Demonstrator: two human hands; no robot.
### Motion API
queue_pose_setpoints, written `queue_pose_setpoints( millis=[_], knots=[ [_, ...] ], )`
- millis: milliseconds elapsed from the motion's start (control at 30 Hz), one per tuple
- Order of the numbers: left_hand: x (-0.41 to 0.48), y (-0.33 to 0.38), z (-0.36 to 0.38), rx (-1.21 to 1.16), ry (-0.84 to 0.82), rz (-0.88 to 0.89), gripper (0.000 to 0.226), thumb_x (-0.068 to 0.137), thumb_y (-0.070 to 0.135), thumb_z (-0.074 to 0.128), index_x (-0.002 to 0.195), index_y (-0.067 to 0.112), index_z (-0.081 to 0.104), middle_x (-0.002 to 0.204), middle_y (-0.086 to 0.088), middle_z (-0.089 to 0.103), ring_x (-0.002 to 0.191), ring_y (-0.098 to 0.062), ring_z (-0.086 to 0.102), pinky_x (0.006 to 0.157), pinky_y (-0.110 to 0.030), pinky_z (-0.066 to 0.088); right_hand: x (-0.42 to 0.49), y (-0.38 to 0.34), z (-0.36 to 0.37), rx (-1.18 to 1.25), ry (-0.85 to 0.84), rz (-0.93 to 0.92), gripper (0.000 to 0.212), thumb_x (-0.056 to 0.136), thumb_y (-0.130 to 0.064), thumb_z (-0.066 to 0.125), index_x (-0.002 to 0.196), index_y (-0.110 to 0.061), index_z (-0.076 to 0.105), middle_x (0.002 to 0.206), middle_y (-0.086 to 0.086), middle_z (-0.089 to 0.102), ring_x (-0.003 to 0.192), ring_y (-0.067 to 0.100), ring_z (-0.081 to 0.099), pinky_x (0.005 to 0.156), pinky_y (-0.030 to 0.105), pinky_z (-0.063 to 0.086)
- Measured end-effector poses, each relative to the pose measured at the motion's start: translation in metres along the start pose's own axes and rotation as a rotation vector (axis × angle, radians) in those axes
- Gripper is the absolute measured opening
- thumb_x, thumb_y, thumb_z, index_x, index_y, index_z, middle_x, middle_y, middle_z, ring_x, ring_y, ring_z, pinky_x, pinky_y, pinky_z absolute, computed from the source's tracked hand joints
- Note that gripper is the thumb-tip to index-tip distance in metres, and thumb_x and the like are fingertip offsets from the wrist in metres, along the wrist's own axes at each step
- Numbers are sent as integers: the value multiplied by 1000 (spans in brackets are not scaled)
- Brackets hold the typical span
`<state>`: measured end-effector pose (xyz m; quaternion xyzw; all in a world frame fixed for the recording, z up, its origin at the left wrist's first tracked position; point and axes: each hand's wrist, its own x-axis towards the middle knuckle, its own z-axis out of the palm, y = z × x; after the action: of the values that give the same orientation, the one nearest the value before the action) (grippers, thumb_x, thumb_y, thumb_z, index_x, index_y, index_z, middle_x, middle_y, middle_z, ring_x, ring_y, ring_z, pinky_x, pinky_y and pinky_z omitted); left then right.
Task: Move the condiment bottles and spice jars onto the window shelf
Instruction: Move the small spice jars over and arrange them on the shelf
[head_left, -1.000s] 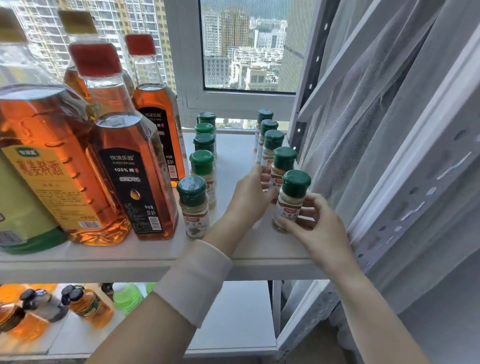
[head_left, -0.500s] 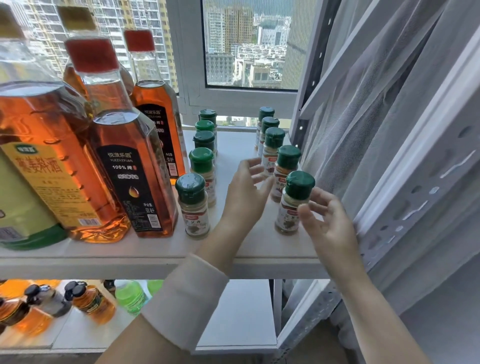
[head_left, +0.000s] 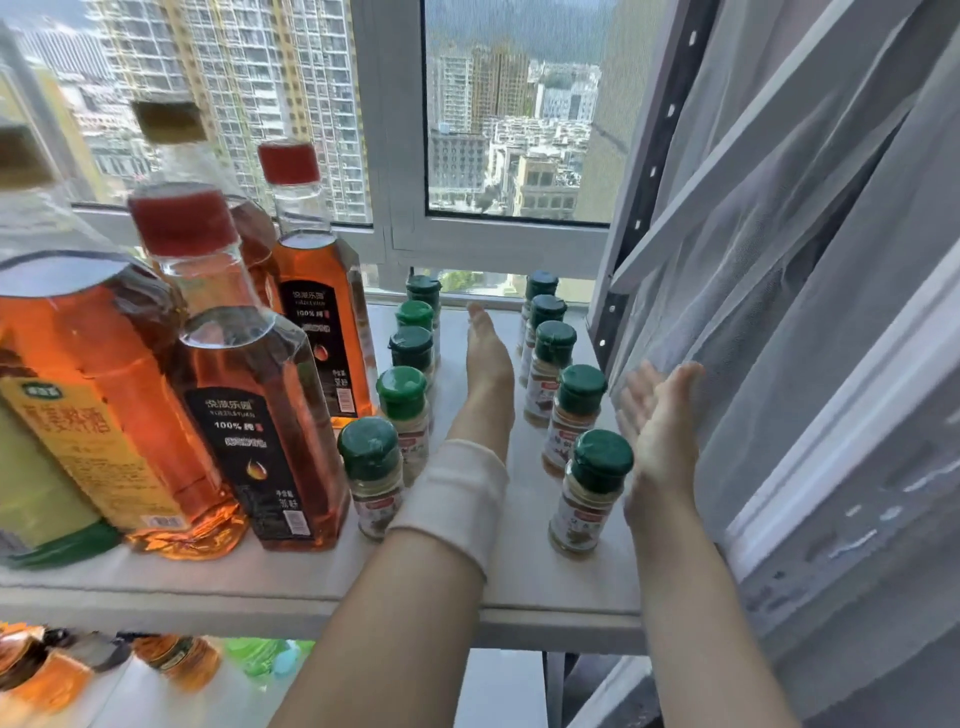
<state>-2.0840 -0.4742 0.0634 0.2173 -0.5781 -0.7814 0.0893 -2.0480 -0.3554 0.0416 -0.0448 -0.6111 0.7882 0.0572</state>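
Note:
Two rows of green-capped spice jars stand on the white window shelf (head_left: 524, 587). The nearest jar of the right row (head_left: 589, 493) stands near the shelf's front. The nearest jar of the left row (head_left: 374, 475) stands beside the oil bottles. My left hand (head_left: 485, 351) lies flat and stretched out between the two rows, holding nothing. My right hand (head_left: 657, 421) is held open, palm turned left, just right of the right row, between the jars and the curtain. Amber oil bottles with red caps (head_left: 254, 415) fill the shelf's left side.
A sheer white curtain (head_left: 805, 312) hangs close on the right, over a metal rack upright (head_left: 644, 197). The window frame (head_left: 498, 244) closes the back of the shelf. More bottles (head_left: 176, 660) lie on a lower shelf below left.
My right hand let go of the nearest right-row jar and opened beside it. My left hand left the jars and slid forward, flat, between the rows. The view moved closer.

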Motion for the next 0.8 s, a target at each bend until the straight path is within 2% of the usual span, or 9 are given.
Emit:
queue_pose_setpoints(
  millis=[133, 233, 300, 367, 400, 467, 600, 700, 800],
  knots=[
    [9, -4, 11, -30, -49, -34, 66, 94, 57, 11, 148, 19, 20, 154, -8, 22, 139, -30, 24, 111, -44, 21, 12, 3, 3, 2, 52, 59, 68, 95, -55, 10, 138, -13, 41, 144, 4, 44, 133, 17, 40, 113, 31, 27],
    [10, -9, 17, -40, -98, -32, 64, 95, 56, 12, 144, 18, 28, 146, -13, 37, 131, -32, 40, 103, -41, 33, 11, 6, 3, 26, 44, 90, 67, 96, -52, 9, 137, -12, 43, 143, 5, 45, 134, 18, 40, 113, 32, 27],
    [14, -13, 19, -76, -136, -26, 64, 95, 57, 13, 142, 18, 33, 139, -17, 46, 118, -32, 52, 91, -37, 40, 8, 8, 3, 52, 35, 98, 66, 96, -51, 9, 137, -11, 43, 143, 5, 45, 134, 18, 39, 114, 33, 26],
    [17, -15, 20, -96, -157, -1, 64, 94, 58, 14, 139, 19, 37, 134, -18, 51, 96, -25, 60, 83, -35, 42, 6, 10, 2, 65, 35, 97, 66, 96, -51, 10, 136, -12, 44, 143, 5, 45, 134, 18, 39, 114, 32, 25],
    [20, -16, 21, -102, -169, 16, 64, 93, 59, 14, 138, 20, 38, 132, -17, 53, 85, -20, 59, 82, -35, 44, 5, 10, 2, 72, 34, 98, 66, 96, -51, 10, 136, -12, 44, 143, 5, 46, 134, 17, 39, 114, 32, 25],
    [25, -20, 22, -110, -185, 34, 64, 92, 61, 15, 136, 22, 41, 125, -13, 57, 76, -16, 57, 84, -36, 45, 4, 10, 2, 79, 37, 103, 66, 96, -52, 10, 136, -11, 45, 142, 4, 47, 134, 16, 40, 114, 33, 26],
    [33, -25, 24, -119, -214, 47, 60, 94, 59, 15, 127, 22, 49, 99, -2, 59, 76, -15, 58, 84, -36, 46, 4, 9, 3, 92, 42, 103, 67, 96, -52, 10, 135, -11, 46, 140, 3, 48, 132, 15, 41, 114, 33, 27],
    [37, -25, 27, -142, -232, 40, 49, 96, 55, 16, 97, 27, 56, 80, 2, 63, 75, -16, 60, 76, -33, 48, 4, 10, 2, 119, 51, 112, 69, 95, -53, 9, 135, -10, 47, 140, 4, 49, 132, 16, 42, 113, 32, 28],
    [40, -26, 29, -139, -239, 43, 46, 96, 55, 17, 101, 28, 55, 79, 3, 62, 78, -17, 61, 82, -36, 48, 4, 10, 2, 124, 58, 114, 72, 95, -54, 7, 134, -10, 48, 138, 3, 51, 131, 15, 43, 113, 31, 28]
  ],
)
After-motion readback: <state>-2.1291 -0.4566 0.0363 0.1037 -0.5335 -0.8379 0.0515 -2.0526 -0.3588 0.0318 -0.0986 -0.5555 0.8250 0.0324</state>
